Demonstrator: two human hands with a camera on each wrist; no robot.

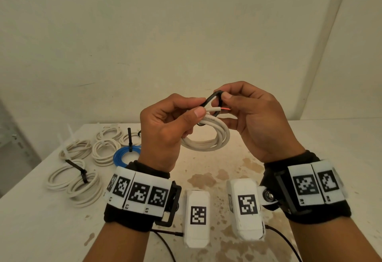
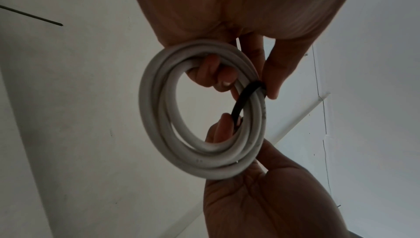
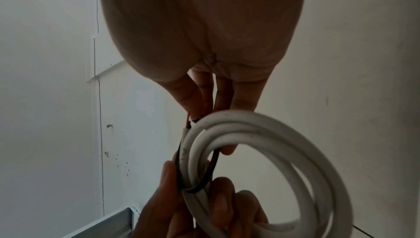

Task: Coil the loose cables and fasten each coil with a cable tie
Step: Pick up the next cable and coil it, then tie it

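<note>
A: What are the fingers doing?

B: The left hand [image 1: 165, 125] has its thumb and forefinger pinching one end of a black cable tie [image 1: 214, 104], and its other fingers curl through a white cable coil [image 1: 208, 137]. The right hand [image 1: 258, 121] pinches the tie's other end between thumb and forefinger; its remaining fingers are loosely bent behind.

A: And the tie itself?

B: It arches as a loop around the strands at the top of the coil, between the two hands, middle of the head view. The cable's cut end [image 1: 215, 109] pokes out through the loop, a thin red core showing. In the left wrist view the tie crosses the coil's strands on their right side.

A: Where does the coil sit?

B: It hangs in the air below the fingers, above a stained white table [image 1: 310, 143].

A: Anything further out?

B: At the left of the frame several white coils lie on the table, some with black ties, and a blue coil [image 1: 124, 155] with an upright black tie just beside the left wrist.
</note>
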